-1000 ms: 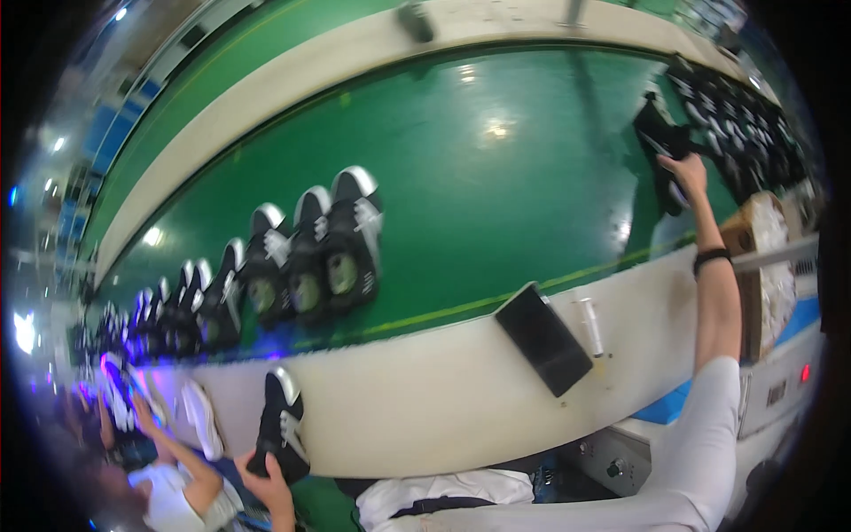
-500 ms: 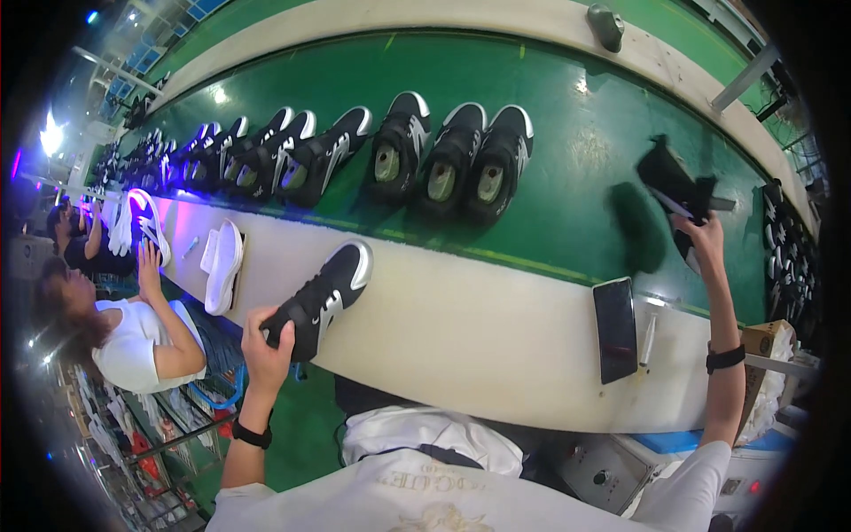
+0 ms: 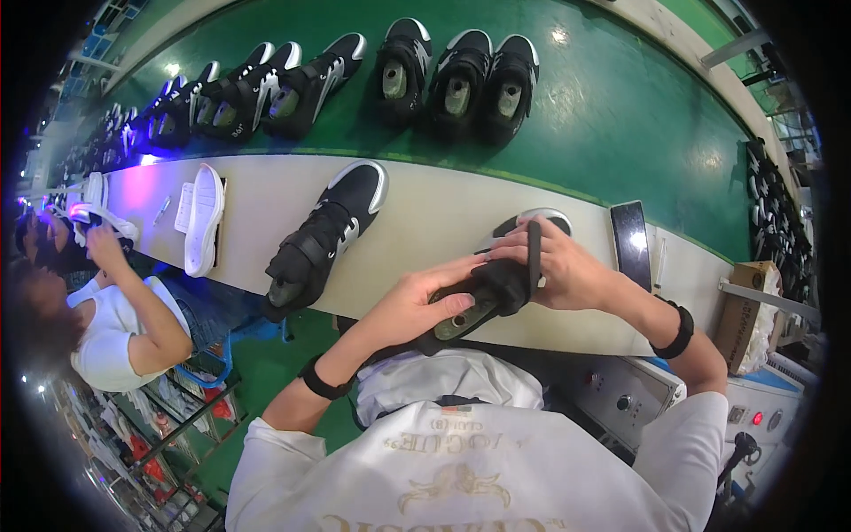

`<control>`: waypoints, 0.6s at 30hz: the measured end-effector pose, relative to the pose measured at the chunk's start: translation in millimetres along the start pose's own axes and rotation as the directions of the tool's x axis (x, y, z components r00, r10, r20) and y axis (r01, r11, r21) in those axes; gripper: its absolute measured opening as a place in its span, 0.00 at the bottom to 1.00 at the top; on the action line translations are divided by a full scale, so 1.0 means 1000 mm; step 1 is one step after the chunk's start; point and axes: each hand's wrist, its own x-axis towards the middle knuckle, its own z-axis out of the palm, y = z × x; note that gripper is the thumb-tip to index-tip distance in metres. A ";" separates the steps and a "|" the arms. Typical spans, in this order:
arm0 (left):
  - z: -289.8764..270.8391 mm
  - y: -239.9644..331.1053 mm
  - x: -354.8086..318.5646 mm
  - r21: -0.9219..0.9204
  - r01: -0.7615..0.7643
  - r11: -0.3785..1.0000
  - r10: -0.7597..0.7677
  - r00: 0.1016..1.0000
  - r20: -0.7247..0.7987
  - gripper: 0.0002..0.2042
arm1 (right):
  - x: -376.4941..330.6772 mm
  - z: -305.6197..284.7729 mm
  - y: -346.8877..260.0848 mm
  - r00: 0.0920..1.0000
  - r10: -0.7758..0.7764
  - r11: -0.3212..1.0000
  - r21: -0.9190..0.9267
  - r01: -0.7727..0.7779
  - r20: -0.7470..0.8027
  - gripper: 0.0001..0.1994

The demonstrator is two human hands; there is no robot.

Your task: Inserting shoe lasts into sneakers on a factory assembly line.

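A black shoe upper [image 3: 507,282] with a silver toe is held at the bench's front edge, its heel toward me and a greenish last [image 3: 456,324] showing in the opening. My left hand [image 3: 417,306] grips its side near the heel, thumb along the collar. My right hand [image 3: 567,266] is closed on the black strap [image 3: 534,253], which stands up across the shoe; the fingers partly hide the toe. Left of my hands, a matching black shoe [image 3: 328,222] rests on the bench, toe pointing away and touched by neither hand.
Beyond the pale bench [image 3: 425,208] runs a green belt [image 3: 620,115] with a row of black shoes [image 3: 456,80]. White soles [image 3: 205,220] lie at left, near a seated co-worker [image 3: 133,328]. A phone [image 3: 630,244] and cardboard box [image 3: 753,319] are at right.
My right hand has brought a shoe from over the belt to the bench front. My left hand has let go of the other shoe, left it on the bench, and joined the right.
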 end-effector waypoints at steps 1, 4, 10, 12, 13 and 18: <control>0.000 -0.005 0.001 0.040 -0.042 0.998 0.042 0.999 0.000 0.20 | 0.000 0.003 -0.002 0.996 0.053 0.998 0.028 -0.055 0.065 0.33; -0.002 -0.013 0.003 0.140 -0.106 0.984 0.108 0.994 -0.008 0.20 | -0.010 -0.003 -0.005 1.000 0.008 0.993 0.120 -0.011 0.020 0.33; -0.007 -0.025 0.018 0.537 -0.287 0.793 0.351 0.936 -0.018 0.15 | -0.016 -0.014 -0.010 1.000 0.009 0.966 0.257 -0.013 0.019 0.32; -0.011 -0.027 0.028 0.669 -0.314 0.674 0.451 0.892 -0.035 0.08 | -0.015 -0.012 -0.010 0.999 -0.009 0.959 0.284 0.000 0.033 0.31; -0.015 -0.025 0.032 0.671 -0.282 0.685 0.450 0.889 -0.085 0.08 | -0.015 -0.011 -0.010 0.999 -0.009 0.961 0.277 -0.003 0.044 0.31; -0.021 0.016 0.025 0.784 -0.164 0.598 0.373 0.923 -0.092 0.06 | -0.013 -0.011 -0.012 0.998 -0.015 0.962 0.273 0.000 0.054 0.31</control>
